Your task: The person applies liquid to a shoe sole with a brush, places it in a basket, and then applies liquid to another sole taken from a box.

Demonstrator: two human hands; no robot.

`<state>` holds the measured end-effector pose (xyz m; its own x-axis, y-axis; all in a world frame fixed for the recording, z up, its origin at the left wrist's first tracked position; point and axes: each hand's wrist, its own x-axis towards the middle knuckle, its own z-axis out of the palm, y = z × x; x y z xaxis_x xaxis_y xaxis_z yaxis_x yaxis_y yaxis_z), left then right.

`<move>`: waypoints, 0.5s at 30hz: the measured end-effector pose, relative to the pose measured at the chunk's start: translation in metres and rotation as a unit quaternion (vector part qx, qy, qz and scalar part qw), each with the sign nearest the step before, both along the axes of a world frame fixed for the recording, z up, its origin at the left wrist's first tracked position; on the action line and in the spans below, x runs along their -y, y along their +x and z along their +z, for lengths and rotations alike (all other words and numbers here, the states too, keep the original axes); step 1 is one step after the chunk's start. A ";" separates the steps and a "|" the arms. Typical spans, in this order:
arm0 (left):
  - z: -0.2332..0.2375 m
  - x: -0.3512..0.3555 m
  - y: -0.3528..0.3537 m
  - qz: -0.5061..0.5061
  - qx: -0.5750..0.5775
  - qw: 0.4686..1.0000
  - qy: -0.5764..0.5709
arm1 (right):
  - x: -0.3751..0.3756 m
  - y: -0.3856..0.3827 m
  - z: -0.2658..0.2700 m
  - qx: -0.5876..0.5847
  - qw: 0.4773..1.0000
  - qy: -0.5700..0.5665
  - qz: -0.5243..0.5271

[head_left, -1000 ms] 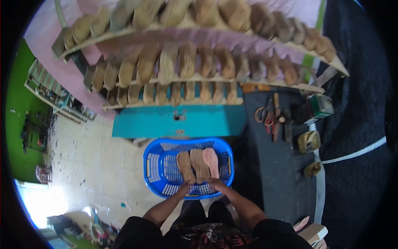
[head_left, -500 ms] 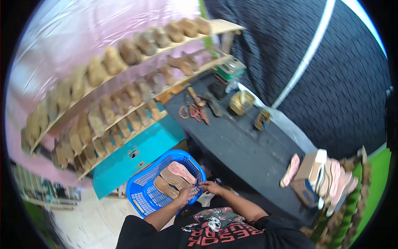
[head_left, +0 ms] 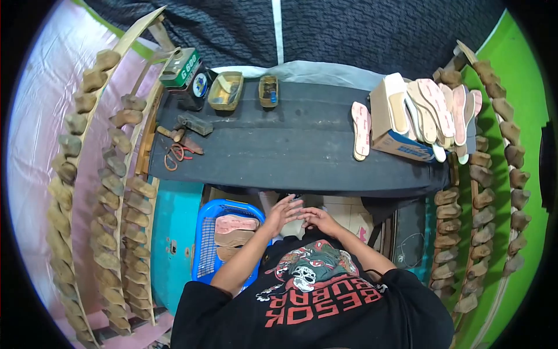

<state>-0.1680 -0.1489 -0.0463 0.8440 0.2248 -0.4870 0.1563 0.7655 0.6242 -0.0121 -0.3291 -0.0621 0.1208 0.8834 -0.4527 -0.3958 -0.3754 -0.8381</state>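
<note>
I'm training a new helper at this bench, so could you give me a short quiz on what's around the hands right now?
1. Multiple choice: what lies in the blue basket?
A) a green can
B) sole-shaped pieces
C) a hammer

2. True or false: the left hand is gripping a pair of scissors.

3. Fill in the blank: from the wearer's view, a single loose insole lies on the black table, just to the ____ of the cardboard box.

Key: 1. B; 2. False, its fingers are spread, away from any tool; 3. left
</note>
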 end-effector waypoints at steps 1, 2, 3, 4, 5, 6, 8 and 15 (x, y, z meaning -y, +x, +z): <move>0.003 0.010 0.011 -0.008 0.013 1.000 0.002 | 0.002 -0.002 -0.001 0.005 1.000 0.022 -0.006; 0.006 0.017 0.025 -0.016 0.028 0.999 0.006 | 0.000 0.002 -0.002 0.022 0.999 0.050 -0.008; 0.010 0.025 0.034 -0.005 0.033 0.999 0.011 | -0.004 0.006 -0.006 0.036 0.996 0.078 -0.012; 0.016 0.028 0.040 -0.008 0.045 0.999 0.016 | -0.012 0.009 0.004 0.051 0.993 0.106 -0.020; 0.022 0.030 0.046 0.003 0.058 0.998 0.040 | -0.017 0.019 0.015 0.071 0.990 0.117 -0.033; 0.030 0.032 0.054 0.015 0.073 0.995 0.063 | -0.021 0.032 0.016 0.061 0.990 0.126 -0.024; 0.044 0.022 0.063 0.015 0.088 0.996 -0.007 | -0.031 0.053 0.046 0.042 0.989 0.140 -0.035; 0.075 -0.022 0.097 0.043 0.098 0.994 0.014 | -0.054 0.110 0.098 0.305 0.940 0.120 -0.093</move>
